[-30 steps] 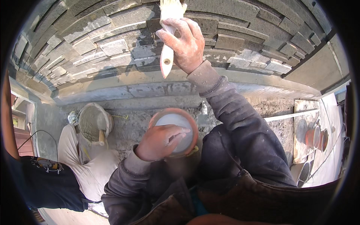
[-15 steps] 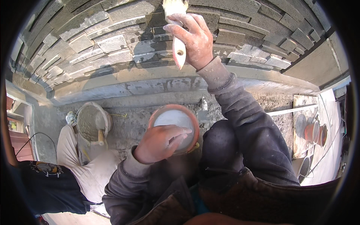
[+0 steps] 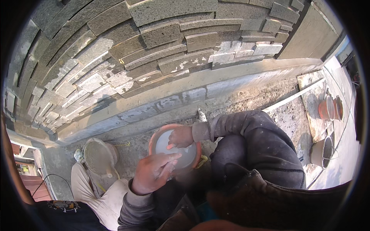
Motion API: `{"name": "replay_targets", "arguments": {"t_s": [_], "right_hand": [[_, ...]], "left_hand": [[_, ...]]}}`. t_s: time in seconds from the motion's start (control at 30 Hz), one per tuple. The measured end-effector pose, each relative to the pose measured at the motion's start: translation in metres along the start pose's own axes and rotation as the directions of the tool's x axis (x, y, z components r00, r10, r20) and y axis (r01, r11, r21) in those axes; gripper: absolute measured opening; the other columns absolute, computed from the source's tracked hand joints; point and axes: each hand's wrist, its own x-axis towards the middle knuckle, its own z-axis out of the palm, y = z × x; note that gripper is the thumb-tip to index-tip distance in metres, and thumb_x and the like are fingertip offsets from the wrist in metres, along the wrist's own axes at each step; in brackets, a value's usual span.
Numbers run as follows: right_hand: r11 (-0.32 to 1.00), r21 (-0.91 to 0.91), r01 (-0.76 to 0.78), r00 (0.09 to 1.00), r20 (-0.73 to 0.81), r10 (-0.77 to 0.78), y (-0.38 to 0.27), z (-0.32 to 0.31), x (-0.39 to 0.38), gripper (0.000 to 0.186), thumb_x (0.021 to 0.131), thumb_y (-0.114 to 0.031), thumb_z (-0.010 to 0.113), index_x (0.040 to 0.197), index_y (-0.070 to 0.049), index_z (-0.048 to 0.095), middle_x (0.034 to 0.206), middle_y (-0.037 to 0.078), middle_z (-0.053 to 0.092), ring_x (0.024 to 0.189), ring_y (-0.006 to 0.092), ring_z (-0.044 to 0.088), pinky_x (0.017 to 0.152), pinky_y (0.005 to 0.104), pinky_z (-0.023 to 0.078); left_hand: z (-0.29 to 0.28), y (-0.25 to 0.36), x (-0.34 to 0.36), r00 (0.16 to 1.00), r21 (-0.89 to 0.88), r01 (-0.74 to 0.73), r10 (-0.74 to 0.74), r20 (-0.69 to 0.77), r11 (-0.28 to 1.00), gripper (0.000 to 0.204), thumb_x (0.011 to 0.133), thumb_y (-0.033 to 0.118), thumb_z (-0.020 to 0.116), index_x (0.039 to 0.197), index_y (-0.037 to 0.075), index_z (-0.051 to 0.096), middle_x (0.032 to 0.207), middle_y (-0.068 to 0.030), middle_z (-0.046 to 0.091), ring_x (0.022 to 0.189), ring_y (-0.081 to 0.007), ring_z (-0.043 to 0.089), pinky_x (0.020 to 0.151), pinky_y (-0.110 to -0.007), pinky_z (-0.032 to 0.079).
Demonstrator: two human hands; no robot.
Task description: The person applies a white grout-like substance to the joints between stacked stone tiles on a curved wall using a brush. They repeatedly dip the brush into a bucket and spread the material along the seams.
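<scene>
Right now my left hand (image 3: 154,171) has its grip closed over the near rim of the orange bowl (image 3: 175,152), thumb and fingers curled across the edge, holding it up in front of my knees. My right hand (image 3: 180,136) reaches into that bowl from the far side, fingers bent down toward the pale liquid inside; I take it that the brush is in that grip, but the hand hides it and I cannot tell for sure what the fingers close on. The bowl looks about half full of the whitish stuff, so there is plenty left to spread.

As for the stone wall (image 3: 154,46) ahead, a few blocks in the lower courses (image 3: 246,48) look lighter and streaked, while most of the face above and to the left is dark grey and dry-looking. I judge the coating barely begun: one small patch done, the broad run of wall left, and this moment is a reload rather than a stroke.

Down to my left a dusty bucket (image 3: 99,156) sits on the ground beside my pale trouser leg (image 3: 90,190), and two orange pots (image 3: 330,108) stand well apart at right.
</scene>
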Motion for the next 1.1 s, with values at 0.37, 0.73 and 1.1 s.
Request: {"name": "replay_targets", "arguments": {"t_s": [0.37, 0.73, 1.1], "right_hand": [[0.588, 0.808, -0.029, 0.762, -0.362, 0.536, -0.021, -0.06, -0.094, 0.026, 0.09, -0.024, 0.08, 0.105, -0.004, 0.074, 0.099, 0.01, 0.075, 0.097, 0.0209, 0.071, 0.085, 0.0384, 0.057], [0.853, 0.415, 0.317, -0.484, -0.703, 0.521, 0.05, -0.138, -0.271, 0.041, 0.088, -0.013, 0.085, 0.123, 0.003, 0.071, 0.117, 0.011, 0.072, 0.108, 0.0176, 0.067, 0.097, 0.0289, 0.052], [0.786, 0.167, -0.596, -0.556, -0.792, -0.252, 0.075, -0.151, -0.29, 0.019, 0.09, -0.006, 0.081, 0.107, -0.005, 0.075, 0.11, 0.012, 0.073, 0.095, 0.019, 0.073, 0.084, 0.0329, 0.061]], "left_hand": [[0.005, -0.031, 0.021, 0.928, -0.262, 0.168, -0.242, -0.283, 0.95, 0.041, 0.109, 0.034, 0.058, 0.113, -0.004, 0.074, 0.075, -0.0053, 0.065, 0.066, -0.0132, 0.06, 0.06, -0.027, 0.046], [0.002, -0.095, 0.044, 0.8, -0.199, 0.366, -0.416, -0.431, 0.909, 0.048, 0.109, 0.039, 0.058, 0.092, -0.004, 0.074, 0.073, -0.0065, 0.064, 0.065, -0.0133, 0.058, 0.062, -0.027, 0.045], [-0.001, -0.104, 0.058, 0.728, -0.115, 0.449, -0.437, -0.529, 0.886, 0.044, 0.109, 0.038, 0.058, 0.095, -0.001, 0.074, 0.074, -0.0045, 0.064, 0.064, -0.0106, 0.057, 0.059, -0.025, 0.044]]}}
